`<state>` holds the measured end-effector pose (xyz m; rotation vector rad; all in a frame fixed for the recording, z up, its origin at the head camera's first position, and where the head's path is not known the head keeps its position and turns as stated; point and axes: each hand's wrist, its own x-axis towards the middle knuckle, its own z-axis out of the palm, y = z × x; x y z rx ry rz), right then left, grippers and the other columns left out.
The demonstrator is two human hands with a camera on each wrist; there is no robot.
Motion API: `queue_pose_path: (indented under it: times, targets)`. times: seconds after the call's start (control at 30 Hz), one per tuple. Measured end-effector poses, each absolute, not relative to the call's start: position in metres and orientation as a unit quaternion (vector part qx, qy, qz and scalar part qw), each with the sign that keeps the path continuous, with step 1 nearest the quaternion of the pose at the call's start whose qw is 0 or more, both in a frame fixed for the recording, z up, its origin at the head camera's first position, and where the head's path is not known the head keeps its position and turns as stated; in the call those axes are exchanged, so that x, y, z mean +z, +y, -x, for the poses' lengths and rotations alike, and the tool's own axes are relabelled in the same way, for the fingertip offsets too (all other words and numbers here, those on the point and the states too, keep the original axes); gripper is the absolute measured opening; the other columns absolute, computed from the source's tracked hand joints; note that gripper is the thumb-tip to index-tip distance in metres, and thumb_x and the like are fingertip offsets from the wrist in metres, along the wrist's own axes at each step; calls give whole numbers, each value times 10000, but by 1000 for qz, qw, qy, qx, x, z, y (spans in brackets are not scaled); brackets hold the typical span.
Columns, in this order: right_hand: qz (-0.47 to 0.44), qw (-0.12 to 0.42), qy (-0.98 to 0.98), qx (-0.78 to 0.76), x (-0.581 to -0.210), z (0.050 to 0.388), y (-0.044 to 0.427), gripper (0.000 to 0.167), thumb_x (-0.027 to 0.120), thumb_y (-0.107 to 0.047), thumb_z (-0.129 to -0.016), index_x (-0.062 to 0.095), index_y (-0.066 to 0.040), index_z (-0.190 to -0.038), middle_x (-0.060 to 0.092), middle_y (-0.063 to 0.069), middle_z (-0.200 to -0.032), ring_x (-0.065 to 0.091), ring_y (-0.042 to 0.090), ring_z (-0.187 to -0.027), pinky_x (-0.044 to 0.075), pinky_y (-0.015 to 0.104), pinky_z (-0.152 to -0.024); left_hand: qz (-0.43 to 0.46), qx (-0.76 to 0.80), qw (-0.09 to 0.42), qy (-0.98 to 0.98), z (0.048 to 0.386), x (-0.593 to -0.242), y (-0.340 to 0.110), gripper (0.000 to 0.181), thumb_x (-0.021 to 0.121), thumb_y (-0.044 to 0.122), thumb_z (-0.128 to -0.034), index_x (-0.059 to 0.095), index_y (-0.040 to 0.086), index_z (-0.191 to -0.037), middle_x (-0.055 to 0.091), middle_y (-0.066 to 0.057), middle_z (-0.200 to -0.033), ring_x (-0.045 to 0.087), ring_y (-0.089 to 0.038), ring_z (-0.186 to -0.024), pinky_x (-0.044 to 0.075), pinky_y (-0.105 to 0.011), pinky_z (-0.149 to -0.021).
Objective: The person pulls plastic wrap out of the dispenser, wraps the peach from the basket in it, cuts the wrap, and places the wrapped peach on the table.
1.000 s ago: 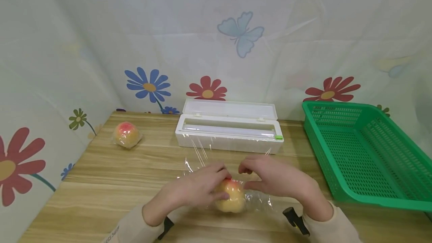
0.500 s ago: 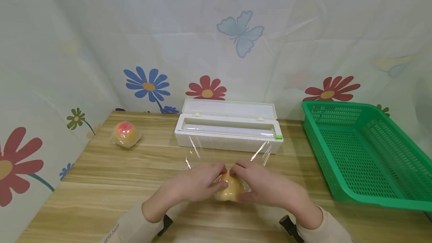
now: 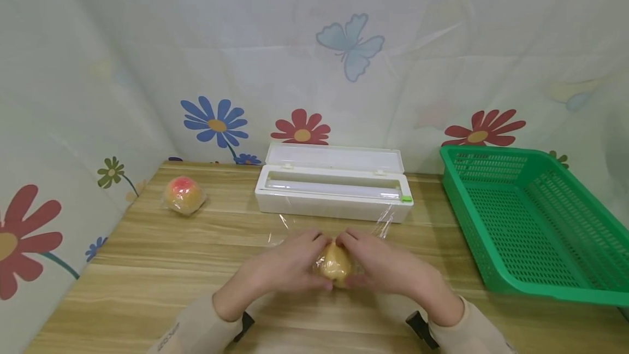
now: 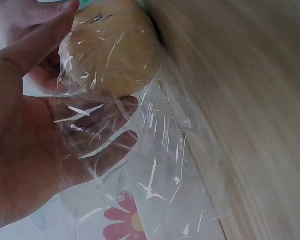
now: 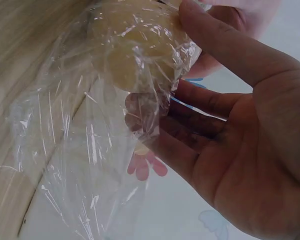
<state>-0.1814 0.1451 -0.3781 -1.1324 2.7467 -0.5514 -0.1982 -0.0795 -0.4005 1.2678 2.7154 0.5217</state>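
A yellow peach (image 3: pixel 336 264) wrapped in clear cling film (image 4: pixel 162 145) sits on the table in front of the person. My left hand (image 3: pixel 294 262) holds its left side, thumb low in front and fingers over the back. On the opposite side my right hand (image 3: pixel 382 264) grips it the same way, with film bunched under the fingers in the right wrist view. Loose film spreads from the peach toward a white cling film dispenser (image 3: pixel 334 208), whose lid is up and whose roll shows. The peach's far side is hidden.
Another film-wrapped peach (image 3: pixel 184 195), red on top, lies at the back left of the wooden table (image 3: pixel 147 266). A green plastic basket (image 3: pixel 472 234) stands on the right. A flowered cloth (image 3: pixel 245 42) hangs behind the dispenser.
My right hand has come in from the right and taken hold of the peach. The peach has rolled away toward the dispenser, and its red patch has turned out of sight.
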Motion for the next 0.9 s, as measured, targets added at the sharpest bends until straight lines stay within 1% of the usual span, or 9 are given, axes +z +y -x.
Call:
queue_pose_path:
  times: [0.1, 0.2, 0.3, 0.43, 0.5, 0.57, 0.67, 0.77, 0.9]
  targets:
    - [367, 64, 910, -181, -379, 184, 146, 509, 877, -193, -828, 601, -32, -1225, 587, 9, -1147, 579, 169, -1036, 534, 377, -904, -399, 197, 63, 893, 201, -402, -77, 707, 841, 407, -862, 546, 15, -1372, 623, -75, -1242, 605, -152, -1070, 523, -301, -923]
    - [363, 66, 912, -181, -381, 186, 148, 509, 849, -177, -855, 590, -11, -1262, 597, 39, -1179, 573, 190, -1057, 528, 402, -918, -381, 224, 78, 894, 204, -403, -76, 664, 834, 389, -875, 547, 26, -1352, 656, -47, -1180, 623, -100, -976, 539, -252, -828]
    - [361, 65, 912, -181, -382, 187, 149, 544, 810, -169, -891, 553, 20, -1332, 608, 86, -1230, 581, 215, -1094, 525, 426, -938, -372, 236, 84, 894, 207, -403, -76, 590, 810, 385, -900, 563, 41, -1311, 654, 4, -1073, 600, -56, -862, 526, -212, -730]
    - [364, 66, 911, -185, -383, 189, 150, 528, 785, -168, -915, 542, 19, -1345, 616, 85, -1225, 592, 208, -1088, 528, 426, -936, -376, 238, 81, 892, 208, -404, -77, 536, 793, 382, -916, 576, 51, -1277, 640, 24, -1028, 585, -53, -832, 516, -207, -704]
    - [364, 70, 910, -187, -383, 189, 151, 503, 790, -168, -906, 558, -2, -1320, 606, 62, -1211, 586, 190, -1065, 531, 414, -920, -380, 236, 76, 891, 208, -405, -77, 531, 804, 392, -903, 577, 61, -1250, 626, 28, -1015, 582, -65, -836, 515, -218, -709]
    - [364, 70, 910, -185, -383, 189, 151, 506, 806, -177, -888, 570, -11, -1305, 594, 62, -1224, 578, 195, -1083, 527, 413, -933, -386, 229, 68, 891, 208, -406, -78, 545, 823, 407, -882, 573, 70, -1231, 616, 27, -1023, 580, -79, -855, 516, -236, -733]
    - [366, 63, 911, -182, -383, 189, 151, 532, 833, -180, -855, 578, -15, -1292, 578, 84, -1251, 566, 217, -1121, 515, 422, -959, -389, 212, 58, 895, 207, -407, -78, 594, 840, 435, -856, 562, 82, -1245, 613, 12, -1080, 584, -97, -911, 525, -279, -793]
    - [367, 57, 910, -184, -384, 189, 152, 540, 853, -183, -835, 585, -25, -1277, 572, 82, -1250, 561, 228, -1137, 508, 427, -971, -388, 193, 49, 900, 207, -407, -78, 643, 847, 450, -843, 550, 87, -1283, 613, -9, -1161, 591, -126, -1004, 524, -359, -881]
    - [372, 53, 908, -187, -383, 189, 153, 557, 874, -204, -821, 588, -36, -1268, 575, 58, -1230, 570, 219, -1134, 509, 422, -972, -380, 182, 44, 906, 205, -407, -77, 697, 865, 453, -820, 534, 95, -1319, 601, -27, -1242, 575, -171, -1145, 483, -484, -975]
